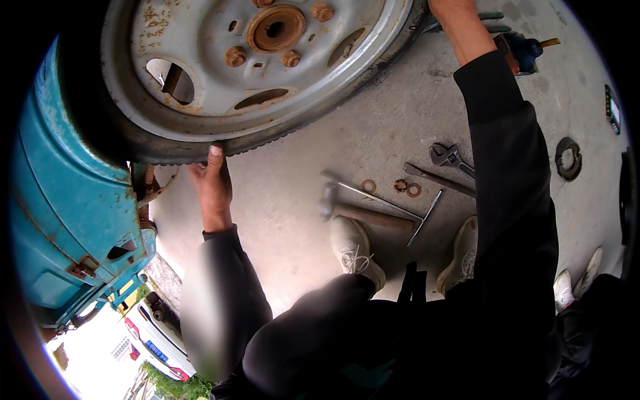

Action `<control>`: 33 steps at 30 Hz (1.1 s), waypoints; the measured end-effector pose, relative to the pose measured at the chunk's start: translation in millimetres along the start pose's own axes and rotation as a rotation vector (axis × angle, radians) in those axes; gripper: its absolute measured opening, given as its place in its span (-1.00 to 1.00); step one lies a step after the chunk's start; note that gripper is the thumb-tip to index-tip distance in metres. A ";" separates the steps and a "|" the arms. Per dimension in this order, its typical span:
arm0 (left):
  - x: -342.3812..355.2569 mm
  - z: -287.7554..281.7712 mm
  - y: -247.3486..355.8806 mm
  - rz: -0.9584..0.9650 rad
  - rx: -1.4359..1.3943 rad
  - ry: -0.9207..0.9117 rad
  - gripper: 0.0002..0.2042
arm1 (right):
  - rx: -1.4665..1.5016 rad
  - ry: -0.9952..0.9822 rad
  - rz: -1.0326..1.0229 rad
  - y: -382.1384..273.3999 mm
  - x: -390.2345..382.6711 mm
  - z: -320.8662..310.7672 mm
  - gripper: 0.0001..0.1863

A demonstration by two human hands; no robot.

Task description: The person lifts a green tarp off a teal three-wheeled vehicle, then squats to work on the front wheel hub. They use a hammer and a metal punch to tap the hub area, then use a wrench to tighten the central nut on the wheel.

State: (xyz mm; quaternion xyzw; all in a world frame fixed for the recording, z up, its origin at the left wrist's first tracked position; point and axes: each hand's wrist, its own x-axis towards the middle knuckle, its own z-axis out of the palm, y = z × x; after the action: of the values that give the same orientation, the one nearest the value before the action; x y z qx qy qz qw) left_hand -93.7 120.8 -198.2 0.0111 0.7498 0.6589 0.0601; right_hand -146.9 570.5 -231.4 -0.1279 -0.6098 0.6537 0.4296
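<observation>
A wheel with a rust-spotted grey steel rim and black tyre fills the upper left, its hub and several nuts brown with rust. My left hand holds the tyre's lower edge, thumb up against the rubber and fingers tucked behind. At the tyre's right side is my right hand; the picture's top edge cuts off its fingers. On the floor below lie a hammer, a T-handle wrench, a flat-tipped bar and an adjustable wrench. Beside them are a rusty castle nut and washers.
A rusty turquoise vehicle body stands at the left. My shoes are close to the tools. A dark ring-shaped part lies on the right, below a red and blue object. Another person's shoes show at lower right.
</observation>
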 end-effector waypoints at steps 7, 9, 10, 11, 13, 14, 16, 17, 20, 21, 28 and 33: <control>-4.1 -7.0 -3.2 -0.026 0.059 -0.009 -0.31 | 0.066 0.068 -0.009 2.7 -3.8 12.3 -0.20; -5.9 1.0 -16.6 -0.068 0.064 -0.055 -0.28 | 0.083 0.029 0.021 1.4 6.4 8.7 -0.19; -7.2 15.3 -17.6 -0.048 0.104 -0.002 -0.28 | 0.068 0.041 0.046 -0.8 9.0 8.2 -0.18; -7.7 14.0 -18.4 -0.069 0.094 -0.029 -0.30 | 0.051 0.053 0.070 -0.1 1.3 5.7 -0.17; -8.1 9.6 -15.7 -0.064 0.079 -0.029 -0.37 | 0.049 0.068 0.096 11.7 -9.4 6.6 -0.16; -7.4 5.6 -13.7 -0.079 0.063 -0.008 -0.41 | 0.099 0.083 0.137 23.4 -11.8 1.6 -0.17; -1.1 7.6 -4.2 -0.101 0.032 -0.035 -0.42 | 0.182 0.139 0.155 28.5 -10.1 1.8 -0.20; -1.6 8.4 -0.3 -0.102 0.013 -0.041 -0.42 | 0.221 0.171 0.152 19.5 -15.5 6.5 -0.20; -0.7 6.4 1.9 -0.128 0.025 -0.088 -0.40 | 0.143 0.199 0.196 9.2 -23.8 1.3 -0.17; -0.4 4.0 0.1 -0.130 0.039 -0.095 -0.39 | 0.150 0.202 0.198 5.1 -27.7 -0.6 -0.16; -2.0 0.7 -7.7 -0.140 0.050 -0.051 -0.38 | 0.100 0.176 0.220 6.3 -24.9 14.3 -0.15; -11.7 1.0 2.0 -0.152 0.047 -0.029 -0.39 | 0.066 0.205 0.239 2.0 -17.0 17.9 -0.16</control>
State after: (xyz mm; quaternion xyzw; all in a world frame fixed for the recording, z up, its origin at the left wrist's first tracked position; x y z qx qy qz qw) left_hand -82.1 120.9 -195.5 -0.0348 0.7629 0.6342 0.1203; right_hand -149.9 546.2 -235.3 -0.2510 -0.5213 0.7035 0.4127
